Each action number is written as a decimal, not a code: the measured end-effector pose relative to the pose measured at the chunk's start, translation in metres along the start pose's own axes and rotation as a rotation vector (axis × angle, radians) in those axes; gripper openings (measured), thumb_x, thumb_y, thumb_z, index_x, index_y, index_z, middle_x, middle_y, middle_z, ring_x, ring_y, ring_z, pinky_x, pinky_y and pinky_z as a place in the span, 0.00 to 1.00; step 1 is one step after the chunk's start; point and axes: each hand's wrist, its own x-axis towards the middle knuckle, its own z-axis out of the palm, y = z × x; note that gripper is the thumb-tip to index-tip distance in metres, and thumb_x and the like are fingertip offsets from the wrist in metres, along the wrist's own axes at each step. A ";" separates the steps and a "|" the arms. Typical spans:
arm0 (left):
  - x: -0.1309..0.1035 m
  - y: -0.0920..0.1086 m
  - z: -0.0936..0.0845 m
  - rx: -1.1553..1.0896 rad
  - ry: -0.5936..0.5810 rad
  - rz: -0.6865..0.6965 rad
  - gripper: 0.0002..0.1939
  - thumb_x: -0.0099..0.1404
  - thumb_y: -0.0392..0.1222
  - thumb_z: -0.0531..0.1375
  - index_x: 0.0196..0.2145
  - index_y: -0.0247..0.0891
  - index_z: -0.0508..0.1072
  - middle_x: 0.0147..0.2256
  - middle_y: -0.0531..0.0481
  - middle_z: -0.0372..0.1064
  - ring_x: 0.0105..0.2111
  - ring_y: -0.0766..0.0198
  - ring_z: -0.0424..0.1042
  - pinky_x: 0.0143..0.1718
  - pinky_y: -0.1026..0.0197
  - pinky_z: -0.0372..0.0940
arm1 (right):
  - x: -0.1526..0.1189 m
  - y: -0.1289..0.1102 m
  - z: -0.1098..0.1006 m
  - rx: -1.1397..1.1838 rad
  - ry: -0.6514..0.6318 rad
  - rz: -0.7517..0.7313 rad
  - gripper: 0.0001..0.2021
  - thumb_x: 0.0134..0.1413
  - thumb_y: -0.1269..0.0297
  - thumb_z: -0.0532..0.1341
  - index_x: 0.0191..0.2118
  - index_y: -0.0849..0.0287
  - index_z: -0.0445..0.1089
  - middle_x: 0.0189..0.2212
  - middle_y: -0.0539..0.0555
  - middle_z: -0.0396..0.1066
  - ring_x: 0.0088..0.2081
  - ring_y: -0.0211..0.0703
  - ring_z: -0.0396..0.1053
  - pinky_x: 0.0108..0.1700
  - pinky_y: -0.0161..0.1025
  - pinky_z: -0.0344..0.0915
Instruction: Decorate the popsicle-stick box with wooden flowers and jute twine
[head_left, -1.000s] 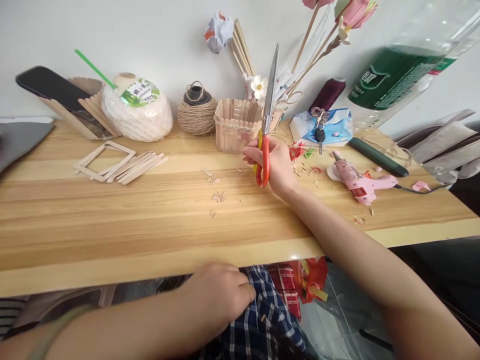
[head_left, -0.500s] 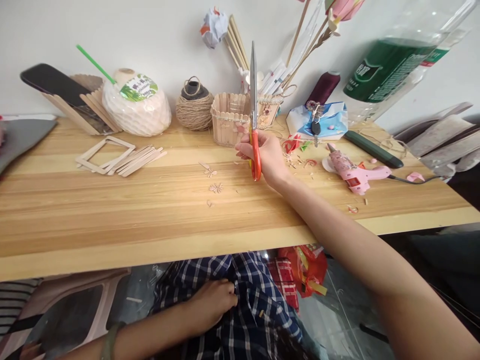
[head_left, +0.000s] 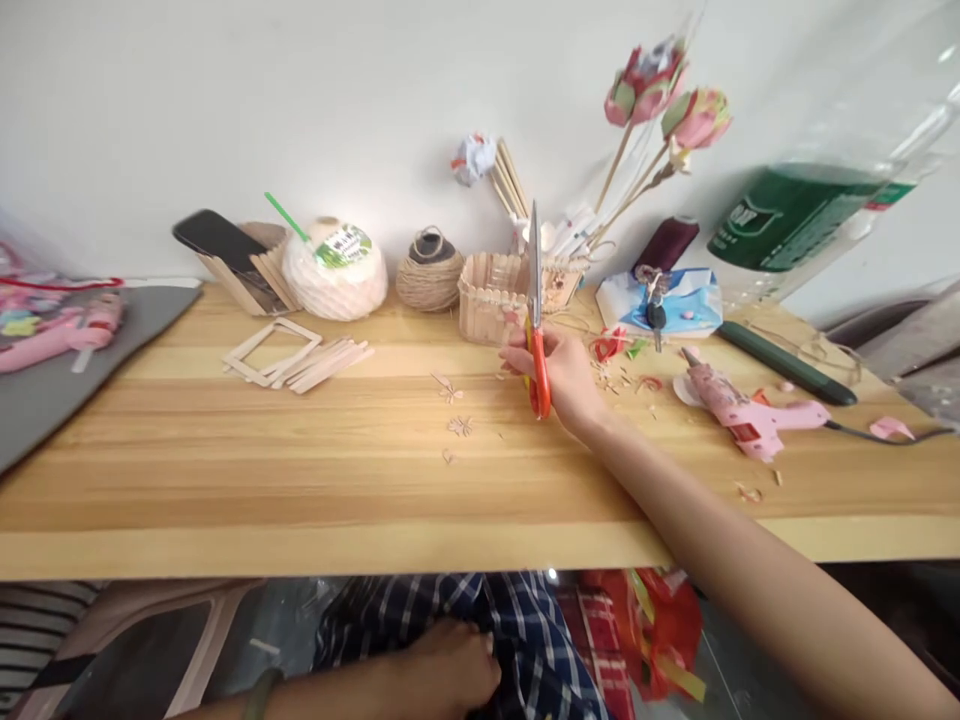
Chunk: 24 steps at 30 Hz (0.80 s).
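My right hand (head_left: pixel 564 372) is closed around the red and yellow handles of a pair of scissors (head_left: pixel 535 300), over the wooden table. Its blades point up and look closed together. In front of me, low in the view, my left hand (head_left: pixel 461 662) lies curled on the dark plaid cloth over my lap, with no object showing in it. Left of the scissors, small flower-like wooden pieces (head_left: pixel 459 426) lie on the tabletop. A basket made of craft sticks (head_left: pixel 491 300) stands just behind the scissors and is partly covered by them.
Craft sticks (head_left: pixel 330 365) and a square stick frame (head_left: pixel 259 350) lie at left, before a phone (head_left: pixel 221 240) in a stick holder and a wrapped coconut (head_left: pixel 336 285). Twine (head_left: pixel 430 280) stands mid-back. Rightward are scraps, a pink glue gun (head_left: pixel 750 415) and a large bottle (head_left: pixel 795 215).
The camera view has tilted up and turned left, so the table sits lower and further right. My right hand still holds the scissors upright, and my left hand stays on my lap.
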 end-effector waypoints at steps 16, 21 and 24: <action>-0.024 -0.009 -0.064 -0.282 0.227 0.047 0.15 0.57 0.28 0.60 0.15 0.37 0.68 0.15 0.56 0.66 0.15 0.72 0.62 0.15 0.70 0.55 | 0.000 -0.006 -0.003 -0.038 -0.034 0.046 0.15 0.36 0.56 0.68 0.26 0.60 0.66 0.20 0.47 0.66 0.23 0.36 0.64 0.28 0.35 0.61; -0.057 -0.025 -0.191 -0.899 0.658 -0.110 0.02 0.56 0.37 0.62 0.29 0.39 0.76 0.28 0.53 0.74 0.28 0.68 0.71 0.31 0.67 0.64 | -0.002 -0.009 -0.003 -0.005 -0.060 0.063 0.14 0.37 0.57 0.68 0.27 0.60 0.66 0.21 0.47 0.66 0.23 0.36 0.64 0.28 0.35 0.61; -0.049 -0.046 -0.238 -1.237 0.965 -0.215 0.04 0.48 0.34 0.65 0.25 0.36 0.75 0.23 0.54 0.71 0.24 0.70 0.67 0.29 0.67 0.63 | -0.003 -0.012 -0.003 0.005 -0.091 0.068 0.13 0.37 0.58 0.67 0.26 0.60 0.66 0.21 0.48 0.66 0.24 0.37 0.64 0.28 0.35 0.60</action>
